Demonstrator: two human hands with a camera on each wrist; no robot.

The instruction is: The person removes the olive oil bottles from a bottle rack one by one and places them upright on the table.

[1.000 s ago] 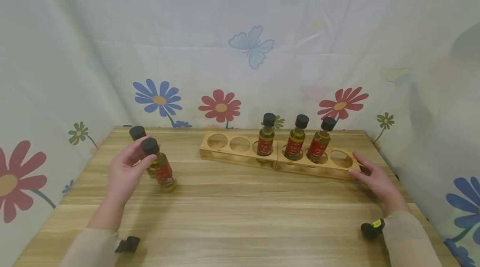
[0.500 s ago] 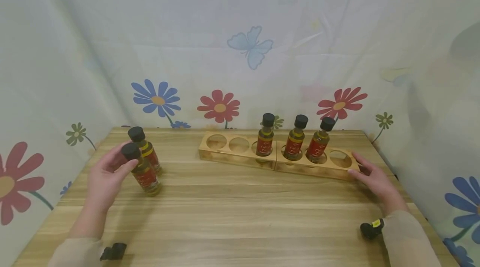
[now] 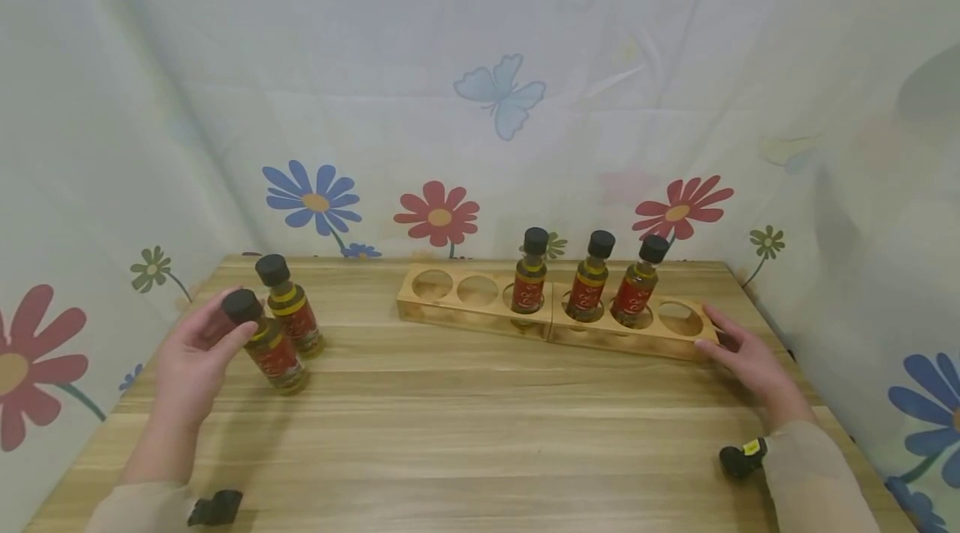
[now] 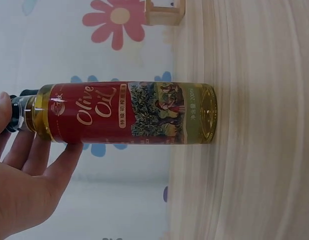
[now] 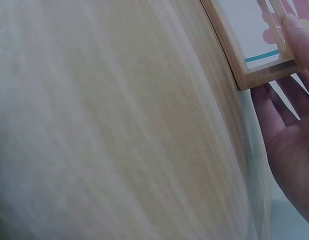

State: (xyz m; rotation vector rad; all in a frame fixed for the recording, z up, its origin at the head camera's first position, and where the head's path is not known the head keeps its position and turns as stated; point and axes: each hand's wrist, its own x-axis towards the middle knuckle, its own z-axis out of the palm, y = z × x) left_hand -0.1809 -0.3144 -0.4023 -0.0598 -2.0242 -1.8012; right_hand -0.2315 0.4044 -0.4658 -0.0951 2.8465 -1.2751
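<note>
My left hand (image 3: 187, 362) pinches an olive oil bottle (image 3: 276, 356) at its black cap and neck, thumb in front and fingers behind. The bottle (image 4: 119, 112) has a red "Olive Oil" label; whether its base touches the table I cannot tell. A second olive oil bottle (image 3: 297, 316) stands just behind it. At the right end of a long wooden rack (image 3: 472, 321), my right hand (image 3: 757, 366) grips the rack's corner between thumb and fingers. Three more bottles stand in its round holes: left (image 3: 529, 291), middle (image 3: 588, 293) and right (image 3: 634, 295).
Two holes at the rack's left end and one at its right end hold no bottle. The wood-grain table (image 3: 480, 433) stretches in front of the rack. A floral cloth (image 3: 360, 117) hangs behind and at both sides.
My left hand has moved left and slightly nearer with the held bottle, uncovering more of the bottle behind. The right hand and the rack stay in place.
</note>
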